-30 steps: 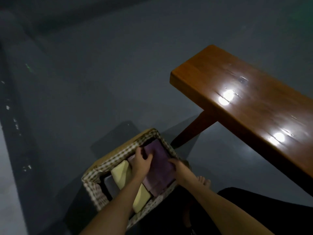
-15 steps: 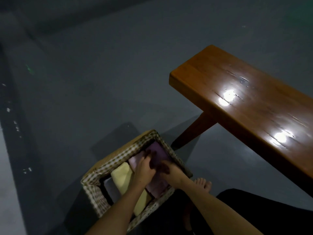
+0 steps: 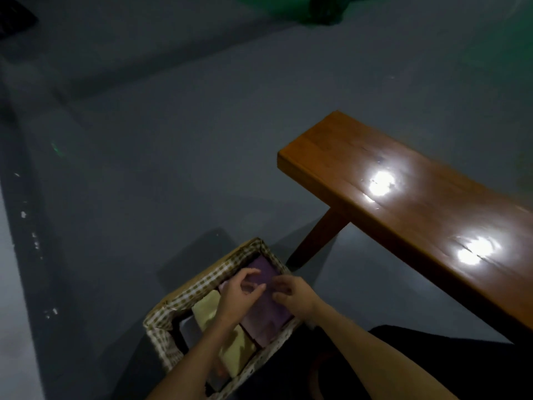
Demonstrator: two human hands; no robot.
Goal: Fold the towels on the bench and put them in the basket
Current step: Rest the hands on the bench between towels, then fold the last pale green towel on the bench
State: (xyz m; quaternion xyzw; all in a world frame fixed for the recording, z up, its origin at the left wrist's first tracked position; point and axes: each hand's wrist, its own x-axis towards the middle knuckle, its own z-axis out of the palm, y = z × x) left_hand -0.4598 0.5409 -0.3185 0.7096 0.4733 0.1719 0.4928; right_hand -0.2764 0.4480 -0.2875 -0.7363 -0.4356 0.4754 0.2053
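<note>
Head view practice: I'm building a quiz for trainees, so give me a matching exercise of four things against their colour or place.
Things:
1. bench
2. basket
3. purple towel
4. yellow towel

Descriptions:
A. checked lining, on the floor
B. glossy brown wood with two light reflections
C. in the basket, on the side nearer the bench
D. in the basket, on the side farther from the bench

Pairs: 1-B, 2-A, 3-C, 4-D
</note>
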